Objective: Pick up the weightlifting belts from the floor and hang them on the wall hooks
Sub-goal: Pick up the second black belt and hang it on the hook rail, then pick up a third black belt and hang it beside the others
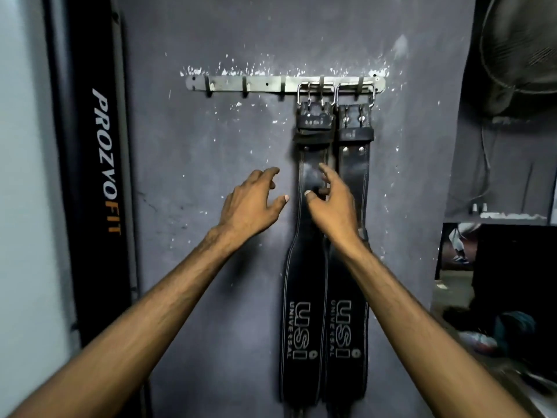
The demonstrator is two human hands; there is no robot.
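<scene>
Two black leather weightlifting belts hang side by side by their buckles from a metal hook rail [235,84] on the grey wall. The left belt [304,327] and the right belt [349,327] both show "USI UNIVERSAL" lettering. My left hand [250,203] hovers just left of the left belt, fingers spread, holding nothing. In front of the left belt's narrow upper strap is my right hand [331,203], fingers apart and empty. I cannot tell whether its fingertips touch the strap. Several hooks to the left on the rail are bare.
A black upright pad or post marked "PROZVOFIT" [102,161] stands at the left. A wall fan [521,46] hangs at the upper right. A dark cabinet [512,267] and clutter, shoes among it [482,342], fill the lower right.
</scene>
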